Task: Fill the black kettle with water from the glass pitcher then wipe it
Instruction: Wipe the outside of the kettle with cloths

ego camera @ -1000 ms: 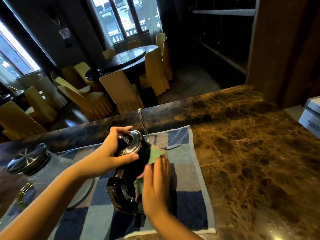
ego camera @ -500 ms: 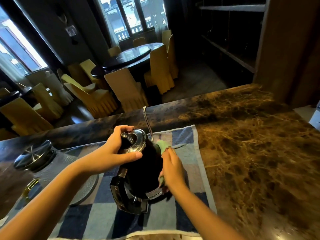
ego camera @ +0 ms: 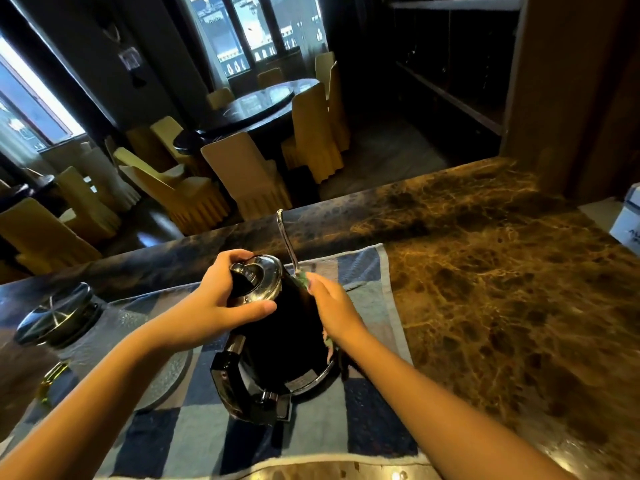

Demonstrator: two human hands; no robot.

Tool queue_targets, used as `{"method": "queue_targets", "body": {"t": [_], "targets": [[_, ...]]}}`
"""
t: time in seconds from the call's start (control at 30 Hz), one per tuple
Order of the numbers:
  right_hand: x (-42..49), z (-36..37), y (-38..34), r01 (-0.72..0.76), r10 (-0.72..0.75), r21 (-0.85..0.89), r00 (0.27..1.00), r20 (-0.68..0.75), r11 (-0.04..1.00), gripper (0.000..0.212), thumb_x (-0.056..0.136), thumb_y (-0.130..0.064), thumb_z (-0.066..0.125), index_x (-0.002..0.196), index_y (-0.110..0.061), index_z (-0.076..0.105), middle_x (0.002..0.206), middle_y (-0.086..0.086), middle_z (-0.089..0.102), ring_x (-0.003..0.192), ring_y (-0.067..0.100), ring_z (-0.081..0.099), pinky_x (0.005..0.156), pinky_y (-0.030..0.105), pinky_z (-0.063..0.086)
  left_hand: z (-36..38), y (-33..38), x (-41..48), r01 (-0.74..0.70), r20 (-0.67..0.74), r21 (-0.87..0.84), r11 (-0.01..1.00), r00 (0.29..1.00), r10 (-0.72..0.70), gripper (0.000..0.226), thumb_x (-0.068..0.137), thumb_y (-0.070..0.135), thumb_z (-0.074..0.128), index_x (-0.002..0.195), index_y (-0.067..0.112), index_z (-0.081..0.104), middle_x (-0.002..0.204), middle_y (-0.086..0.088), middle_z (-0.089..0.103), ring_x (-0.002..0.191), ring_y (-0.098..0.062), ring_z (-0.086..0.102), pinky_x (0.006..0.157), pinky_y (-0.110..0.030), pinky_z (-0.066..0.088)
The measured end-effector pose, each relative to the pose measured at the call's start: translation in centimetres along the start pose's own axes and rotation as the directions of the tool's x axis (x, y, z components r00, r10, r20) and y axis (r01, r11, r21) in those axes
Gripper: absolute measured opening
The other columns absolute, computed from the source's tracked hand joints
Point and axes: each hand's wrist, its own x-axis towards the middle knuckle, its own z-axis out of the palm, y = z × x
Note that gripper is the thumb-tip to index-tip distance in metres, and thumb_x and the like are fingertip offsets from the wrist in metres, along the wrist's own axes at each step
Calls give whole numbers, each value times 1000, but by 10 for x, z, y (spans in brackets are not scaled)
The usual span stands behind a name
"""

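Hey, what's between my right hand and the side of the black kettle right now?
A green cloth. The head view shows the right hand pressing it flat against the black kettle; only its edges show past the hand.

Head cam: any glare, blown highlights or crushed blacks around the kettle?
Head view: the left window is blown out; the black kettle body is crushed to near-featureless black; its chrome lid carries bright reflections; the marble countertop shows a small specular spot at the near edge.
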Motion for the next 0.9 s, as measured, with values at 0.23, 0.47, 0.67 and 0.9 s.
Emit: {"method": "queue_targets", "body": {"t": [0.23, 0.47, 0.67, 0.9], "targets": [[-38, 8, -45, 171, -171, 80, 985, -7, 982, 42, 100, -44, 28, 124, -27, 57, 128, -2, 60, 119, 15, 53, 104, 39, 41, 2, -3, 4, -14, -41, -6, 1000, 999, 14, 91, 58, 56, 79, 129, 33, 28, 125, 5, 47, 115, -17, 54, 94, -38, 51], [0, 8, -38, 144, -144, -99, 990, 7, 985, 53, 86, -58, 23, 114, -37, 64, 119, 1, 67, 111, 24, 58, 98, 48, 45, 1, 0, 1, -8, -24, 6, 1000, 1000, 8, 105, 41, 69, 76, 128, 36, 27, 124, 12, 45, 113, -10, 52, 81, -25, 53], [-61, 21, -9, 151, -124, 124, 971, -203, 981, 34, 99, -48, 26, 129, -44, 43, 129, -27, 45, 127, 2, 43, 107, 32, 38, 2, 3, 0, -11, -14, -33, 999, 1000, 10, 118, 28, 78, 72, 129, 35, 27, 123, 9, 47, 110, -13, 56, 75, -23, 55], [-27, 20, -55, 246, -249, 160, 969, -2, 956, 43, 99, -42, 33, 136, -28, 50, 140, -6, 52, 126, 5, 47, 106, 25, 37, 5, 5, -1, -22, -27, -56, 998, 999, 20, 100, 48, 62, 77, 129, 32, 27, 119, 7, 51, 104, -11, 61, 76, -19, 57]]}}
